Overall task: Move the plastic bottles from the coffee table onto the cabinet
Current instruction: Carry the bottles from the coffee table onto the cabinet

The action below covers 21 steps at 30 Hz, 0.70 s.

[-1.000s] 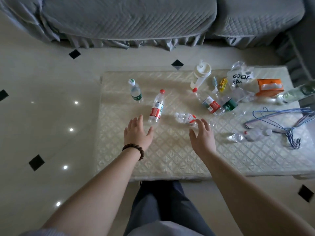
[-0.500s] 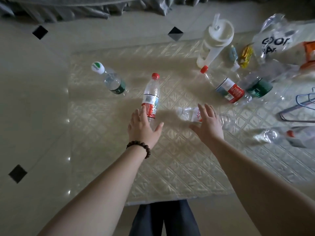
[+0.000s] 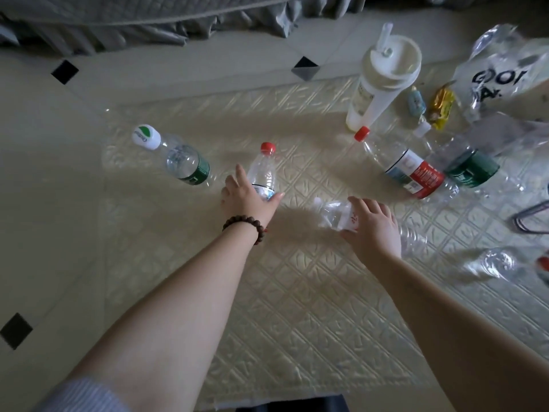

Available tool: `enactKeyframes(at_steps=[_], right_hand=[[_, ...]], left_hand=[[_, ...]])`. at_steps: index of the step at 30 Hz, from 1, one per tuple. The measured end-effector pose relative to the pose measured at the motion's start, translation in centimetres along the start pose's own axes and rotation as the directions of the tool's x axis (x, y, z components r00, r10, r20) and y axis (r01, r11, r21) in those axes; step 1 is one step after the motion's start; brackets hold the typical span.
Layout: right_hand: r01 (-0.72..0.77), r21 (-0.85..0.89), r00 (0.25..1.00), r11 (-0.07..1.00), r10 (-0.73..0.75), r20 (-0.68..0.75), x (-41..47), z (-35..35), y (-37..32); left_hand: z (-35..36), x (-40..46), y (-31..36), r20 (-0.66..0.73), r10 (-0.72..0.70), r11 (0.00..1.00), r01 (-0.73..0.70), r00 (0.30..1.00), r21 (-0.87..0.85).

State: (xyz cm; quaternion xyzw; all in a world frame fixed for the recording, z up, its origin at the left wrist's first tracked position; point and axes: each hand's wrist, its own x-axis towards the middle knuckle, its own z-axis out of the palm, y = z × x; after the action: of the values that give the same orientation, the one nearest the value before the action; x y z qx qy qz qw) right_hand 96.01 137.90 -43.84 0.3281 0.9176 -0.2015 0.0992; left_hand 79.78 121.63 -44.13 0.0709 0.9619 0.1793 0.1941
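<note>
While the left hand wraps a standing red-capped bottle and the right hand grips a lying clear bottle, both on the table, a green-labelled bottle stands just left. Behind the right hand lie a red-labelled bottle, a white tumbler and a plastic bag. Bare table stretches toward the near edge.

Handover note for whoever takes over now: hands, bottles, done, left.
Left hand: closing round the upright red-capped bottle; grip looks partial.
Right hand: grips the crushed bottle lying on the coffee table.
Also on the table: green-label bottle, red-label bottle, and more clear bottles at right.
Done: none moved, from what shows. Cabinet out of view.
Left: carry every bottle over.
</note>
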Motion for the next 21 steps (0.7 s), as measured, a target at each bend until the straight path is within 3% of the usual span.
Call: enactKeyframes(at_steps=[6,12,21], right_hand=[[-0.019,0.052,1.000,0.998,0.020,-0.005,0.1,-0.3,0.1],[-0.001,0.097,1.000,0.995,-0.001,0.021,-0.8,-1.8,0.1],[-0.042,0.396,0.999,0.917,0.047,-0.002,-6.1,-10.1,-4.2]], left_hand=[[1.1,1.8,0.8,0.093,-0.119,0.992,0.122,0.989,-0.023],[-0.4,0.5,0.7,0.104,-0.095,0.993,0.101,0.990,-0.052],[-9.1,-10.0,1.5,0.027,-0.078,0.953,0.082,0.997,-0.293]])
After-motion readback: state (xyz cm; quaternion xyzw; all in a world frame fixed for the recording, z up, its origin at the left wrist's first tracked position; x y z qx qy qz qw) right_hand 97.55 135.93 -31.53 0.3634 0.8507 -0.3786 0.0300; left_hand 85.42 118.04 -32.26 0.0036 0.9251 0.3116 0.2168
